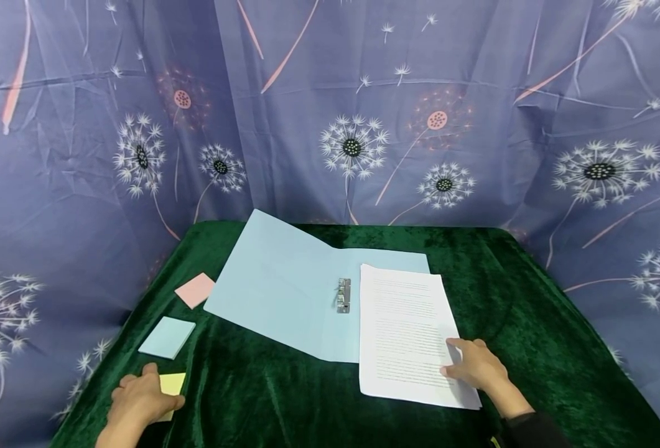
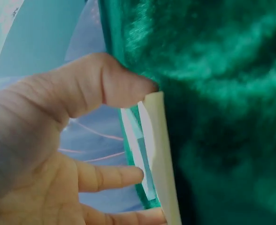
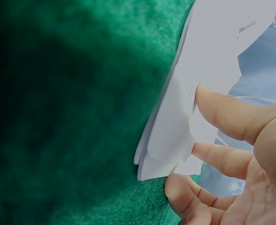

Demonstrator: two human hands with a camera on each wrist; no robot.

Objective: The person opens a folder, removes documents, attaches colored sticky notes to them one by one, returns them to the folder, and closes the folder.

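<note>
My left hand [image 1: 142, 398] lies over a yellow sticky-note pad [image 1: 171, 384], covering part of it. In the left wrist view the thumb tip meets one corner of the pad [image 2: 159, 150], and a lower finger reaches its side; the fingers are fairly straight. My right hand [image 1: 479, 366] is at the right edge of a stack of printed paper [image 1: 405, 330], fingers spread loosely. In the right wrist view its thumb touches the paper [image 3: 175, 117] and the other fingers lie by the edge. The stack overlaps an open light-blue folder [image 1: 285, 283] with a metal clip [image 1: 343, 295].
A light-blue note pad [image 1: 167, 337] and a pink note pad [image 1: 195, 290] lie left of the folder. Everything rests on a table with a green velvet cloth [image 1: 262, 404]. A purple dandelion-print curtain [image 1: 296, 124] hangs behind and at the sides.
</note>
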